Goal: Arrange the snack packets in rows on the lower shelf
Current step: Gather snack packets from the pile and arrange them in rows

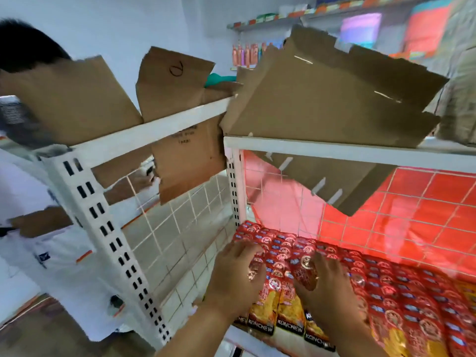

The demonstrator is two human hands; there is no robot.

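Two hands at lower centre of the frame, both pressed onto the snack packets (283, 256) on the lower shelf (260, 343). Left hand (235, 273) flat, fingers (251, 249) spread and extended over the leftmost rows; nothing gripped, palm resting on packet tops. Right hand (325, 282) just beside it, fingers curled partly around one loose red packet (305, 271) tilted above its neighbours; thumb position hidden, so grip firmness not determinable. Packets overlapped like shingles in rows running from lower right toward the white upright (235, 191) at centre, red tops showing, yellow lower halves exposed at the front edge. Row alignment near the upright appears incomplete; loose packet not yet seated.

Risks noted, as judgement only:
- Front packets overhanging the shelf lip; forward pressure from either palm likely to slide them off.
- Glossy wrappers, probably slippery; pushing one row likely to fan out the adjacent row.
- Torn cardboard box (332, 99) on the upper shelf (347, 150), upper right, with a flap (342, 181) hanging below that shelf; raised arm could catch it.
- Second person in white shirt (46, 228) at left, close behind the wire grid panel (170, 228); knock to the rack could disturb rows.
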